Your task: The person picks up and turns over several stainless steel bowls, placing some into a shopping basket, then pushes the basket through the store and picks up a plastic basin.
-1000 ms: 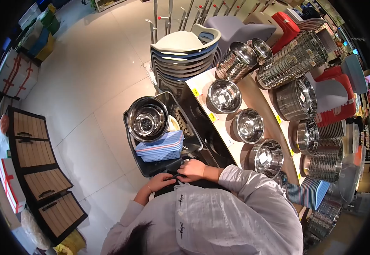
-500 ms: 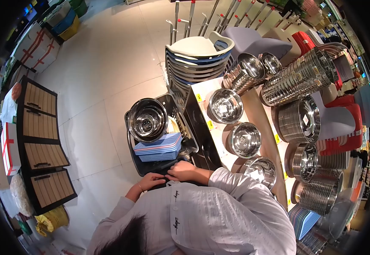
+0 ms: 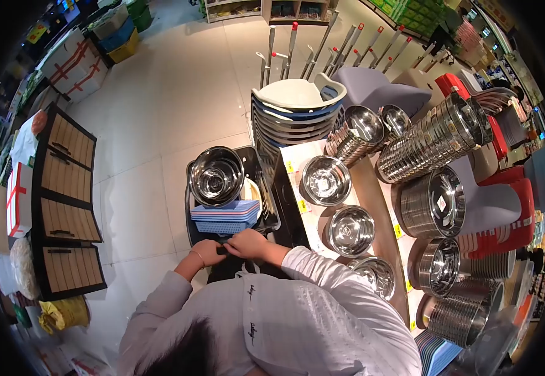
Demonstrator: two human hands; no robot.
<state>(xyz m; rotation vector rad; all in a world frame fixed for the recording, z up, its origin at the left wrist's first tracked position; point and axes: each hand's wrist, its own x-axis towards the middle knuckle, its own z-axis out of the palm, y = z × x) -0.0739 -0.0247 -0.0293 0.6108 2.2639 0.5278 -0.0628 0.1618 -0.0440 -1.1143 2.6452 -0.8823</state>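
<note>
My left hand (image 3: 208,252) and my right hand (image 3: 246,244) are side by side at the near edge of a black basket (image 3: 271,199). Both sets of fingers are curled at its rim or handle; the exact part gripped is hidden. Inside the basket, steel bowls (image 3: 217,177) sit nested at the far left. Blue plastic baskets (image 3: 225,217) are stacked nearer to my hands, and something pale (image 3: 250,191) lies to their right.
A shelf (image 3: 291,164) on the right holds single steel bowls (image 3: 349,231) and tall steel stacks (image 3: 429,138). Stacked basins (image 3: 299,94) stand beyond the basket. Wooden-fronted cabinets (image 3: 69,188) line the left, with taped white boxes (image 3: 75,67) farther back.
The view has shifted, showing more of the floor and shelving ahead. The black basket and both hands have moved slightly left in view, with the hands still at its near edge.
</note>
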